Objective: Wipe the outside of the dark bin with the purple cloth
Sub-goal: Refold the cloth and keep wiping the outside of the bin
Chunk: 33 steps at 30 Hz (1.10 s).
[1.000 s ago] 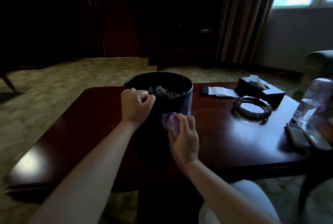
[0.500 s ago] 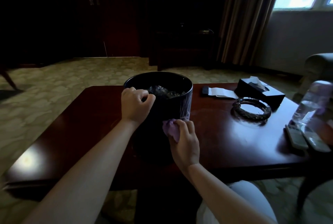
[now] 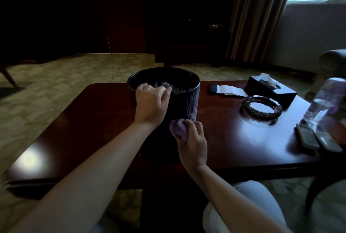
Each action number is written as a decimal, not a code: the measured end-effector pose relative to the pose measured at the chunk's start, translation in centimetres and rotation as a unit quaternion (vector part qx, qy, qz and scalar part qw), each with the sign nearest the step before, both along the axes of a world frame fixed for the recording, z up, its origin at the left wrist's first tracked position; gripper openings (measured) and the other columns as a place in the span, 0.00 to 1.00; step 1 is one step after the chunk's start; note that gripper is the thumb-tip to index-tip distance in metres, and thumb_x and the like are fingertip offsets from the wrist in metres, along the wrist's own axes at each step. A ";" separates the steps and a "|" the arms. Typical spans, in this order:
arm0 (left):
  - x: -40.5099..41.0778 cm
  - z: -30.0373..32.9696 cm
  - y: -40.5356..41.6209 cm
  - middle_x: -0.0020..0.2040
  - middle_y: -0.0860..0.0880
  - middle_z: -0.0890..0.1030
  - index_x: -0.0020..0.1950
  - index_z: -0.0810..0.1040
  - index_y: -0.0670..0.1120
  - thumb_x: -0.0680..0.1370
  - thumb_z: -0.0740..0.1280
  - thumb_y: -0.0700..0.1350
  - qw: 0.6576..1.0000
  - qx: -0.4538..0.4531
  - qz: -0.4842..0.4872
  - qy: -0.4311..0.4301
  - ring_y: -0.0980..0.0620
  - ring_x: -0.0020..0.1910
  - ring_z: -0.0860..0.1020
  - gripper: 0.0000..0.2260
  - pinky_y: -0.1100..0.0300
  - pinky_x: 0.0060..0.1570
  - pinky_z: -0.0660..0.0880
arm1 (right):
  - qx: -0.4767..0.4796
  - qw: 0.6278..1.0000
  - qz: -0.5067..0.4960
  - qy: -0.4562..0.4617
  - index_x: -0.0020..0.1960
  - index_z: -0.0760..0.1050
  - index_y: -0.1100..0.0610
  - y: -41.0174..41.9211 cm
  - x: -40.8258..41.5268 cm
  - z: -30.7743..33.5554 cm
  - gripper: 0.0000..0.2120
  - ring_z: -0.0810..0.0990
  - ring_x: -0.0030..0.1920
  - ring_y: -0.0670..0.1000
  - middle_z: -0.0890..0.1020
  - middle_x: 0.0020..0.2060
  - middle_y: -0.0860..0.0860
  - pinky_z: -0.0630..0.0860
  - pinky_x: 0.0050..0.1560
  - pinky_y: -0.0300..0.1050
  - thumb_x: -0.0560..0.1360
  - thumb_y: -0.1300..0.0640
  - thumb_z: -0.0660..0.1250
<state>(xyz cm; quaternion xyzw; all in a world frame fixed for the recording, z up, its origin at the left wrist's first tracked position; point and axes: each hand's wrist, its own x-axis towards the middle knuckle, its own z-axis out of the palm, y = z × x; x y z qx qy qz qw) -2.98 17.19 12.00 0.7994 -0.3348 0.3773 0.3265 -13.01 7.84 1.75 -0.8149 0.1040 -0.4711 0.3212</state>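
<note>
The dark round bin [image 3: 184, 99] stands upright on the reddish wooden table [image 3: 234, 139], a crumpled clear liner showing inside it. My left hand [image 3: 150, 104] grips the bin's near rim, fingers curled over the edge. My right hand [image 3: 193, 142] holds the bunched purple cloth [image 3: 178, 128] and presses it against the bin's near outer wall, low down. The lower part of the bin is lost in shadow behind my arms.
To the right on the table lie a glass ashtray [image 3: 261, 108], a black tissue box [image 3: 271, 87], a white paper strip [image 3: 229, 89], a clear plastic bottle [image 3: 324, 101] and two remotes [image 3: 316, 137]. Carpeted floor surrounds the table; an armchair [image 3: 334, 62] is far right.
My right hand has slid the purple cloth down the bin's near wall. My left hand has stayed on the rim.
</note>
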 end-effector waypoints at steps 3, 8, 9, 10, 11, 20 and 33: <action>0.1 0.1 0.1 0.21 0.58 0.59 0.27 0.56 0.55 0.79 0.59 0.49 1.000 -0.003 -0.028 0.003 0.56 0.24 0.63 0.22 0.49 0.44 0.68 | -0.017 1.000 -0.002 -0.016 0.55 0.74 0.55 0.5 0.3 -0.7 0.13 0.79 0.40 0.53 0.75 0.48 0.50 0.70 0.38 0.35 0.72 0.54 0.67; -0.1 0.1 0.4 0.22 0.57 0.58 0.27 0.54 0.55 0.78 0.58 0.46 0.999 -0.014 -0.049 0.006 0.61 0.25 0.61 0.21 0.51 0.41 0.66 | 0.025 0.979 0.000 0.202 0.55 0.77 0.54 1.0 -1.2 -4.3 0.10 0.80 0.42 0.54 0.76 0.50 0.51 0.75 0.37 0.43 0.75 0.56 0.69; -0.2 0.0 0.4 0.22 0.57 0.58 0.28 0.54 0.56 0.78 0.57 0.47 0.999 -0.012 -0.048 0.005 0.60 0.26 0.61 0.20 0.53 0.41 0.65 | 0.051 0.976 0.010 0.213 0.56 0.76 0.54 0.9 -1.3 -4.2 0.10 0.80 0.44 0.52 0.75 0.51 0.50 0.75 0.40 0.44 0.76 0.54 0.68; -0.3 0.0 0.4 0.23 0.58 0.58 0.28 0.54 0.55 0.78 0.56 0.48 0.999 -0.010 -0.047 0.001 0.57 0.27 0.61 0.19 0.54 0.42 0.63 | 0.075 0.977 0.016 0.200 0.56 0.76 0.54 1.0 -1.4 -3.8 0.10 0.79 0.45 0.51 0.75 0.52 0.48 0.75 0.42 0.44 0.76 0.53 0.68; -0.4 -0.1 0.4 0.23 0.58 0.58 0.28 0.54 0.55 0.78 0.55 0.48 0.999 -0.008 -0.044 -0.003 0.56 0.28 0.62 0.19 0.56 0.43 0.61 | 0.094 0.981 0.013 0.167 0.57 0.77 0.54 1.1 -1.3 -3.3 0.11 0.78 0.45 0.49 0.75 0.52 0.48 0.74 0.43 0.42 0.76 0.53 0.68; -0.4 -0.2 0.6 0.25 0.57 0.59 0.30 0.61 0.49 0.78 0.55 0.49 0.999 0.002 -0.038 -0.007 0.53 0.31 0.67 0.16 0.59 0.42 0.58 | 0.084 0.960 0.009 0.266 0.59 0.75 0.52 1.5 -2.3 -6.7 0.12 0.76 0.44 0.47 0.75 0.54 0.47 0.67 0.41 0.35 0.77 0.51 0.65; -0.1 -1.2 0.1 0.29 0.55 0.62 0.32 0.61 0.48 0.78 0.57 0.46 0.997 -0.015 -0.011 -0.069 0.54 0.33 0.64 0.15 0.59 0.42 0.57 | 0.048 0.972 -0.025 0.230 0.55 0.77 0.54 1.0 -2.0 -8.2 0.08 0.78 0.50 0.50 0.79 0.51 0.47 0.70 0.47 0.38 0.75 0.58 0.68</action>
